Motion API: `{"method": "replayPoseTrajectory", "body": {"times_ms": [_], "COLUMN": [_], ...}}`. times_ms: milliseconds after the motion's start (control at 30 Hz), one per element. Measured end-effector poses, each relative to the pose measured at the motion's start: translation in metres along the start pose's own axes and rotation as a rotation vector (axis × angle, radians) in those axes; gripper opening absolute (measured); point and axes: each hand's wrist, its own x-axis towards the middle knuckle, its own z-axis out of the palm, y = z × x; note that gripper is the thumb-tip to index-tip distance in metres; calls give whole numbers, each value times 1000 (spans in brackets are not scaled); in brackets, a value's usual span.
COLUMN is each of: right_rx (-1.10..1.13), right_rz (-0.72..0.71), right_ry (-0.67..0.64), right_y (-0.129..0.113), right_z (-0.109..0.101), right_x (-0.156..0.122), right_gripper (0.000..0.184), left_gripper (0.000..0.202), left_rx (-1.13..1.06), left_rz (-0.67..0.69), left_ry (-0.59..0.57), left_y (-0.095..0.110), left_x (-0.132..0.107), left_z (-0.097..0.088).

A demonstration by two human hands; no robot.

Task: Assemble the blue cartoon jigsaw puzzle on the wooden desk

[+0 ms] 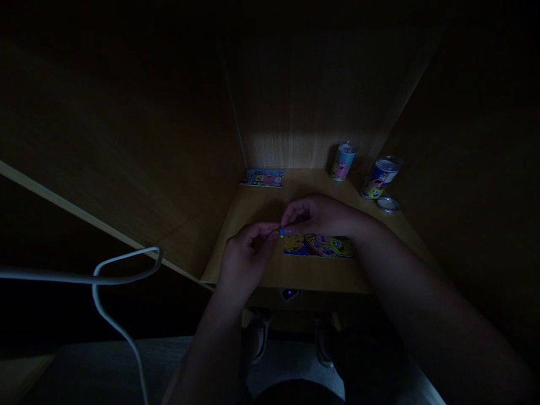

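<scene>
My left hand (247,256) and my right hand (320,216) meet above a small wooden desk (304,273). Both pinch one small blue puzzle piece (281,231) between their fingertips. Just right of the piece and partly under my right hand, a partly built cartoon puzzle (319,246) lies flat on the desk. The scene is dim, so the piece's print cannot be made out.
A cartoon picture card (262,178) lies at the desk's back left. Two cartoon tins (342,161) (381,177) stand at the back right, with a round lid (388,204) beside them. Wooden walls enclose the desk. A white cable (110,287) loops at the left.
</scene>
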Motion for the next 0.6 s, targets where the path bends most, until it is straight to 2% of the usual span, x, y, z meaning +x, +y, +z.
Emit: {"method": "replayPoseTrajectory", "body": {"times_ms": [133,233,333,600], "right_rx": [-99,-186,-223,-291], "right_rz": [19,92,156,171], "right_ry": [54,104,103,58], "right_y": [-1,-2,-4,-6], "right_z": [-8,-18,-23,-23], "right_x": [-2,-6,-10,-12], "right_gripper": [23,24,24,21], "left_gripper": [17,12,12,9], "left_rx": [114,279,355,464], "left_rz": [71,212,338,393], "left_ry": [37,-63,-176,-269], "left_y": [1,4,8,11], "left_x": [0,1,1,-1], "left_z": [1,3,6,8]}}
